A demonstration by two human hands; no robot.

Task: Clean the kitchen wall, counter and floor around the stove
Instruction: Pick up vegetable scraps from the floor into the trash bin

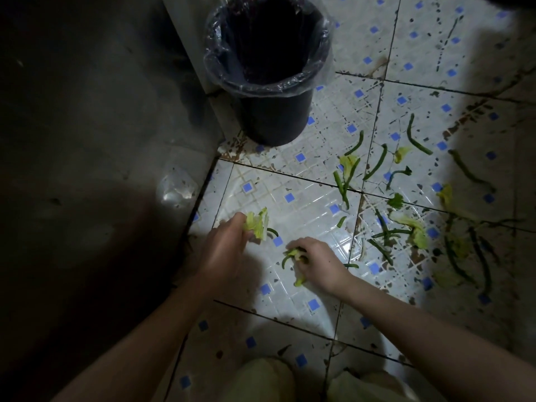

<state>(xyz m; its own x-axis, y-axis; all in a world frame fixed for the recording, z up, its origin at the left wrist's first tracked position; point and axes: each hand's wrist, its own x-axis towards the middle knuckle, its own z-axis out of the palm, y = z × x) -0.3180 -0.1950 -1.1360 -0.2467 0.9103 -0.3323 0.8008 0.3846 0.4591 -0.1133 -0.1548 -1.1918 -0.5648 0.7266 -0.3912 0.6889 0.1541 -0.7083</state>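
My left hand (226, 245) grips a pale green cabbage leaf (258, 226) just above the white tiled floor (304, 204). My right hand (316, 262) is curled round a small bunch of green bean pieces and leaf scraps (293, 255) on the floor. Several more green beans (377, 162) and cabbage leaves (414, 227) lie scattered to the right of my hands. A black waste bin (269, 82) with a clear plastic liner stands open at the top centre, beyond both hands.
A dark grey wall or cabinet side (87, 140) fills the left. A crumpled clear plastic bag (175, 188) lies at its foot. The tiles carry brown stains and dark specks. My knees (266, 381) show at the bottom edge.
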